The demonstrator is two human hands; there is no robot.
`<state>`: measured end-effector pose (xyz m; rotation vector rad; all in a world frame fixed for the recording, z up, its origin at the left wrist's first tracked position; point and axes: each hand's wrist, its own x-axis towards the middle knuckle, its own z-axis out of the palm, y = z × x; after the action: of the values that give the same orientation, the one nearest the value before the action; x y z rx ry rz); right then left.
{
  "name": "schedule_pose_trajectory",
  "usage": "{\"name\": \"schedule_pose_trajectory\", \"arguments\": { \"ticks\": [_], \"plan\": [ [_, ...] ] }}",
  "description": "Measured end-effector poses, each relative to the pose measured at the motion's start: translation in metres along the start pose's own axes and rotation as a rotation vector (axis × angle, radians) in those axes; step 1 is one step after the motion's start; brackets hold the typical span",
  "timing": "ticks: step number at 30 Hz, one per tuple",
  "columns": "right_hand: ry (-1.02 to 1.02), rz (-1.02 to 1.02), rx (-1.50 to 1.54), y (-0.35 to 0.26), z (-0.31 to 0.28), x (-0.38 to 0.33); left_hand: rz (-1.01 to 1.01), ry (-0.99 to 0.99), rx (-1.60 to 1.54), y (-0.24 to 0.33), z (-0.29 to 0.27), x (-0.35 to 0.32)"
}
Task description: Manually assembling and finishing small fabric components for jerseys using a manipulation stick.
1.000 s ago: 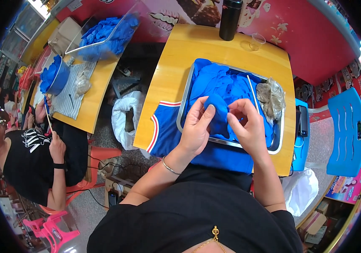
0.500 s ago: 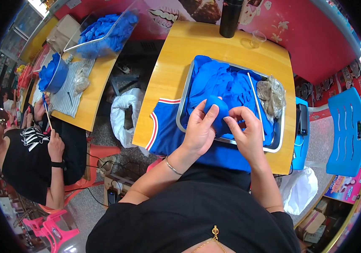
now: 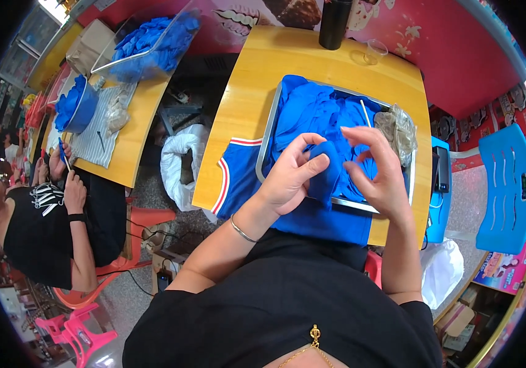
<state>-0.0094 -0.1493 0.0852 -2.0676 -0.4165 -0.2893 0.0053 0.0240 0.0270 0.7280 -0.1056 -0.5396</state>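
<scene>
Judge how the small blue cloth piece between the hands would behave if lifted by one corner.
The blue cloth piece already bends over the left hand, so it is probably floppy. It looks thin, so likely light. Fabric seems unlikely to slip.

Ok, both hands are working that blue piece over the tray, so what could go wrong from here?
1. The left hand and right hand pinch the small blue cloth piece only at the fingertips; it could slip and get lost in the same-coloured blue pile in the metal tray.
2. The thin white stick in the pile lies close to the right hand and could snag.
3. The blue jersey hangs over the table edge and may slide off.
</scene>
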Motion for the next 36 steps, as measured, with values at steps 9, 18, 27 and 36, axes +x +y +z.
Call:
{"name": "schedule_pose_trajectory", "arguments": {
  "ticks": [9,18,27,36],
  "plan": [
    [-0.390,-0.188,0.085,0.004,-0.012,0.005,-0.266,-0.242,0.116,-0.001,0.003,0.001],
    [-0.202,-0.022,-0.059,0.009,-0.013,-0.006,-0.298,-0.329,-0.237,-0.002,-0.004,-0.018],
    [-0.081,0.197,0.135,0.012,-0.006,-0.009,0.014,-0.134,0.243,-0.013,-0.001,-0.021],
    [0.048,0.037,0.057,-0.017,-0.028,0.004,-0.023,-0.175,0.231,-0.009,-0.002,-0.020]
  ]
}}
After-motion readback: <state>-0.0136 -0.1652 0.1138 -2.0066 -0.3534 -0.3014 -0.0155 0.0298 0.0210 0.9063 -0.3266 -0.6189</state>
